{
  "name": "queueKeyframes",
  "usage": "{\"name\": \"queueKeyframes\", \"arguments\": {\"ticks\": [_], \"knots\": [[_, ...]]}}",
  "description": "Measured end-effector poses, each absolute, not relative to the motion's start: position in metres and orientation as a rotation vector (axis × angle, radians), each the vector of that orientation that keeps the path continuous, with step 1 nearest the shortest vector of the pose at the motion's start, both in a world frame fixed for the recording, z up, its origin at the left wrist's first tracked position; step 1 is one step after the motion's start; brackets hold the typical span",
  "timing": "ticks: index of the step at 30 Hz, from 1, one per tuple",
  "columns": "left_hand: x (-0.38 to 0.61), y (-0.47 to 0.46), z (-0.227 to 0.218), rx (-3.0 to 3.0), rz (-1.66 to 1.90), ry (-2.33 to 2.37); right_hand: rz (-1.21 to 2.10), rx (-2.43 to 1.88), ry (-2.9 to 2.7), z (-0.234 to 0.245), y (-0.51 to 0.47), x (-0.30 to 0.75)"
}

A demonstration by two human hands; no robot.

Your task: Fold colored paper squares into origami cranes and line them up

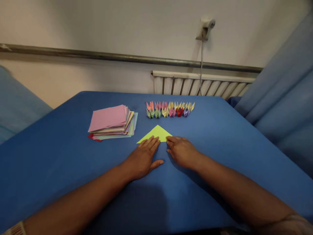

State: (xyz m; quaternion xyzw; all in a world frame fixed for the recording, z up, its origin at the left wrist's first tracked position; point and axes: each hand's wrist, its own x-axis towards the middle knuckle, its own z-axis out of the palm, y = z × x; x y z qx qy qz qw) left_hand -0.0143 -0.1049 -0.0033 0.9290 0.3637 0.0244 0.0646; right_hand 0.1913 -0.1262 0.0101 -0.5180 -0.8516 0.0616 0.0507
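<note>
A yellow-green paper folded into a triangle (156, 133) lies flat on the blue table (220, 147), its point facing away from me. My left hand (144, 158) lies flat with fingers stretched out, its fingertips on the triangle's near left edge. My right hand (182, 151) rests palm down beside it, fingers extended, its fingertips touching the triangle's near right corner. Neither hand holds anything.
A stack of coloured paper squares (111, 122) with a pink sheet on top sits to the left. Two rows of several small folded paper pieces (169, 109) stand behind the triangle. A radiator (202, 85), a wall rail and blue fabric at both sides border the table.
</note>
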Motion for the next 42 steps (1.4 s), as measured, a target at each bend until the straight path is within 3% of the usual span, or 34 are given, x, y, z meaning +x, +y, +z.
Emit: {"name": "queueKeyframes", "arguments": {"ticks": [9, 12, 17, 28, 42], "knots": [[-0.023, -0.099, 0.001, 2.787, 0.171, 1.045, -0.016, -2.086, -2.492, 0.023, -0.126, 0.205], [-0.021, -0.096, 0.001, 2.792, 0.194, 1.047, -0.056, -1.919, -2.338, 0.011, -0.117, 0.196], [-0.019, -0.090, -0.003, 2.749, 0.188, 1.114, 0.313, -1.413, -2.527, -0.010, -0.110, 0.181], [0.029, -0.072, -0.004, 2.696, 0.275, 1.043, 0.356, -1.367, -2.497, -0.015, -0.112, 0.179], [0.006, -0.056, -0.010, 2.722, 0.061, 1.268, 0.402, -1.437, -2.482, -0.015, -0.115, 0.181]]}}
